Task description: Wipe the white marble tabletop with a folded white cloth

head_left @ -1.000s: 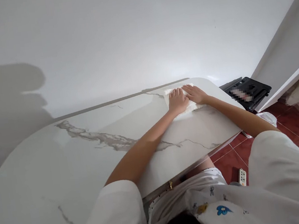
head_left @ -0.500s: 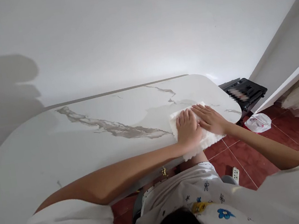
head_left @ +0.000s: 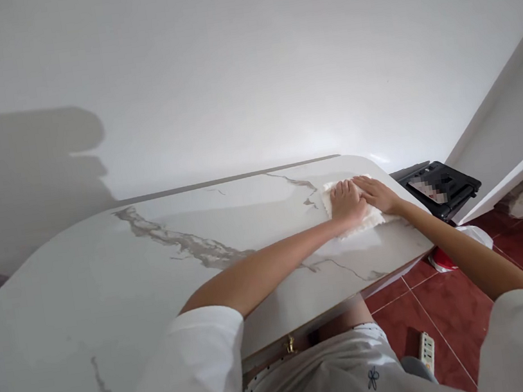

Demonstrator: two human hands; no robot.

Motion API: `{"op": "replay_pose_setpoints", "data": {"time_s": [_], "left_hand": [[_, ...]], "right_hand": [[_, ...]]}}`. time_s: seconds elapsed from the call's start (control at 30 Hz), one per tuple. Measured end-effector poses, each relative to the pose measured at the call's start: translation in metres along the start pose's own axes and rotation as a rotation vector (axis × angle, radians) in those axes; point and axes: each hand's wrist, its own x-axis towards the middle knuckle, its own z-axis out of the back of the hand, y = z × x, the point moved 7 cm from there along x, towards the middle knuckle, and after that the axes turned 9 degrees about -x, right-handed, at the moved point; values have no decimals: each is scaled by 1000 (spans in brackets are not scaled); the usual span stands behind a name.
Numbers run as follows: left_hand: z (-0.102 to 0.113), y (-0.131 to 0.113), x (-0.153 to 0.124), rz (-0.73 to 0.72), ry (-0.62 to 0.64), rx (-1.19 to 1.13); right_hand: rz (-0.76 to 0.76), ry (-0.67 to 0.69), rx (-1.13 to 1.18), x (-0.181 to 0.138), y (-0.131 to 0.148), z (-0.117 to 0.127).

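A white cloth lies flat on the white marble-patterned table, near its far right corner. My left hand presses down on the cloth with fingers together and flat. My right hand rests beside it on the same cloth, fingers spread slightly. Both arms reach across the tabletop from the near edge. Most of the cloth is hidden under the two hands.
A white wall stands right behind the table. A black device sits on the floor past the table's right end. On the red tiled floor lie a white power strip and a white plastic bag.
Both hands slid the cloth from the far corner back to the near edge, then pushed it away again toward the far right corner.
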Motion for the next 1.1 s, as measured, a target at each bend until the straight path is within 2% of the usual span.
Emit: {"op": "replay_pose_setpoints", "data": {"time_s": [0.13,0.3,0.43,0.57,0.73,0.87,0.97,1.1], "left_hand": [[8,17,52,-78,-59,86],[11,39,102,-53,-104,154],[15,55,135,-40,-109,152],[19,69,155,-15,-77,133],[20,76,163,-1,-62,137],[17,74,158,-27,-53,144],[15,64,143,-70,-58,156],[12,43,108,-84,-75,170]], "right_hand": [[-7,-3,-9,57,-31,-14],[-20,-13,-6,111,-53,-24],[-75,-15,30,142,-62,-25],[-155,-19,74,158,-67,-24],[-171,-15,59,163,-67,-25],[-90,-16,37,158,-64,-27],[-38,2,7,146,-64,-30],[-26,66,-5,111,-60,-32]]}}
